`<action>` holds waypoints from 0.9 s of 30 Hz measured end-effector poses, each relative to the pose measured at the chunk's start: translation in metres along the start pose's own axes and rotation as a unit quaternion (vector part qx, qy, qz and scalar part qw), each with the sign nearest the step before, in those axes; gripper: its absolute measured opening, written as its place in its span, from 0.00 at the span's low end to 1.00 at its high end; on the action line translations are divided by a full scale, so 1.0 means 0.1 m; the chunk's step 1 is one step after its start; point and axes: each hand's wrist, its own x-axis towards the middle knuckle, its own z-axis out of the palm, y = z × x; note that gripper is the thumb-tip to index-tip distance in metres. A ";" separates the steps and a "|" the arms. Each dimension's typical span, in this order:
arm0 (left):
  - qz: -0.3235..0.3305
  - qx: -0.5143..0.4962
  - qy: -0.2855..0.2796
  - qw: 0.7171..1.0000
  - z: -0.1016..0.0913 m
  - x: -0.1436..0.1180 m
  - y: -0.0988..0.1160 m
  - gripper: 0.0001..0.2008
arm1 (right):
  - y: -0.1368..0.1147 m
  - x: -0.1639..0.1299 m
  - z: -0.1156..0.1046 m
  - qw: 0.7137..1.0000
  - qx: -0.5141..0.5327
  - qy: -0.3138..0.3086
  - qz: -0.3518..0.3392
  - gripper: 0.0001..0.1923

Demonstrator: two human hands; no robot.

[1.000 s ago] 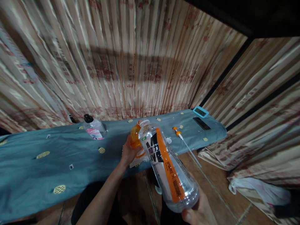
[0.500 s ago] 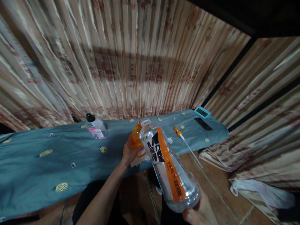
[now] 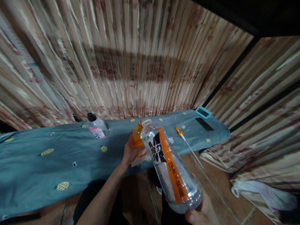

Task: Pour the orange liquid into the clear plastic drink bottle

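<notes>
- Your right hand (image 3: 202, 211) cups the base of the clear plastic bottle with the orange-striped label (image 3: 170, 168), fingers wrapped round it.
- Its long axis tilts up and away, with the open mouth against the small orange plastic vessel (image 3: 136, 139).
- Your left hand (image 3: 130, 153), fingers closed, grips that vessel over the blue-clothed bench (image 3: 47, 162).

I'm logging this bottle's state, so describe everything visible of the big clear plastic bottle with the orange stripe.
The big clear plastic bottle with the orange stripe looks nearly empty and uncapped. Its white, black and orange label carries printed characters. It tilts, base toward the camera in the right hand, mouth against a small orange container gripped by the left hand.
</notes>
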 end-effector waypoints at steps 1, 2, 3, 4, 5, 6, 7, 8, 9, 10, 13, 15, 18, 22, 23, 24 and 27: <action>0.001 -0.003 0.001 1.000 0.00 0.00 0.01 0.27 | 0.00 0.00 0.00 1.000 -0.005 0.000 -0.011 0.44; 0.001 -0.006 0.000 1.000 0.00 0.00 0.01 0.27 | 0.00 0.00 0.01 1.000 -0.012 0.000 -0.020 0.44; 0.001 -0.010 -0.001 1.000 0.00 -0.01 0.01 0.27 | -0.01 0.00 0.01 1.000 -0.020 0.000 -0.023 0.45; 0.003 -0.013 -0.003 1.000 0.00 -0.01 0.02 0.28 | -0.01 0.00 0.00 0.999 -0.030 0.000 -0.019 0.45; 0.005 -0.013 -0.004 1.000 -0.01 -0.01 0.02 0.28 | -0.02 0.00 -0.01 0.999 -0.040 0.000 -0.011 0.46; 0.008 -0.010 -0.003 1.000 -0.01 -0.01 0.01 0.28 | -0.02 0.00 -0.01 0.999 -0.048 -0.002 -0.002 0.46; 0.011 -0.005 -0.003 1.000 -0.01 0.00 0.01 0.27 | -0.03 -0.01 -0.02 0.999 -0.053 -0.005 0.005 0.46; 0.013 -0.001 -0.003 1.000 -0.01 0.00 0.00 0.27 | -0.03 -0.01 -0.03 0.999 -0.053 -0.010 0.008 0.46; 0.016 0.002 -0.003 1.000 -0.02 0.00 -0.01 0.27 | -0.03 -0.01 -0.04 0.999 -0.050 -0.014 0.008 0.46; 0.018 0.002 -0.002 1.000 -0.02 0.00 -0.02 0.28 | -0.04 -0.01 -0.04 0.999 -0.047 -0.018 0.007 0.46; 0.017 -0.005 -0.003 1.000 -0.01 0.00 -0.03 0.27 | -0.03 -0.01 -0.03 0.999 -0.038 -0.017 0.008 0.47; 0.011 -0.009 -0.002 1.000 -0.01 0.00 -0.02 0.27 | -0.02 -0.01 -0.02 0.999 -0.034 -0.007 0.004 0.46; 0.002 -0.008 -0.008 1.000 -0.01 0.00 0.02 0.28 | -0.02 0.00 0.01 0.999 -0.032 0.005 -0.011 0.44; 0.002 -0.016 -0.013 1.000 -0.02 -0.01 0.05 0.28 | 0.00 0.01 0.01 1.000 -0.024 -0.002 -0.009 0.44; 0.003 -0.016 -0.011 1.000 -0.02 -0.01 0.05 0.28 | 0.00 0.01 0.00 1.000 -0.023 -0.005 -0.006 0.44; 0.004 -0.013 -0.008 1.000 -0.02 -0.01 0.04 0.28 | 0.00 0.01 0.00 1.000 -0.023 -0.007 -0.002 0.44; 0.004 -0.006 -0.006 1.000 -0.01 0.00 0.03 0.27 | 0.00 0.01 -0.02 0.999 -0.040 -0.005 -0.001 0.45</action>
